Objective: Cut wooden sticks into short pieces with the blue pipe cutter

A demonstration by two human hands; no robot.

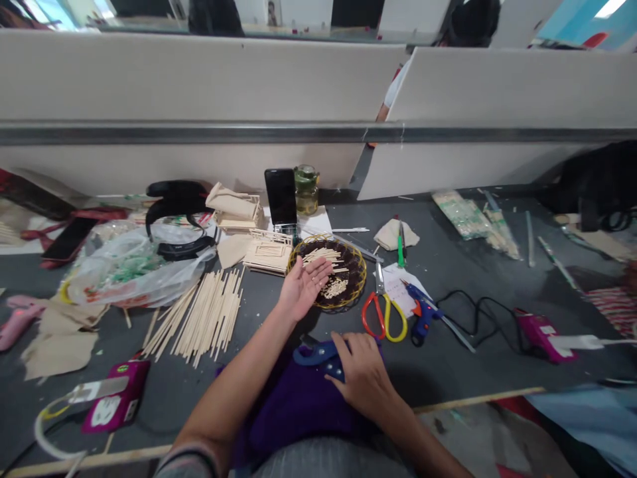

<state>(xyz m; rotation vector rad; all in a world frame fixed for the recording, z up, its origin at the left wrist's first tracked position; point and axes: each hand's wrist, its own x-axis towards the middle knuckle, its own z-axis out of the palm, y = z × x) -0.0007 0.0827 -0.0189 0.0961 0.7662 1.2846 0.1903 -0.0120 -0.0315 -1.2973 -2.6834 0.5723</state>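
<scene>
My left hand (304,285) is palm up with its fingers stretched out, above the near left part of a dark woven basket (359,269) with a yellow rim. Inside the basket lie thin wooden sticks (318,255) and a small heap of short cut pieces (334,287). Closer to my body, my right hand (365,372) is wrapped round a blue-handled hand cutter (318,354), held over a purple cloth (303,405) on my lap. Part of the cutter is hidden by the fingers.
Loose sticks (209,315) lie left of my forearm. Scissors (381,312) and a blue glue gun (423,315) are on the right. Behind the basket stand a phone (281,196) and a green jar (307,192). Small stick-built models (269,254) sit beside it.
</scene>
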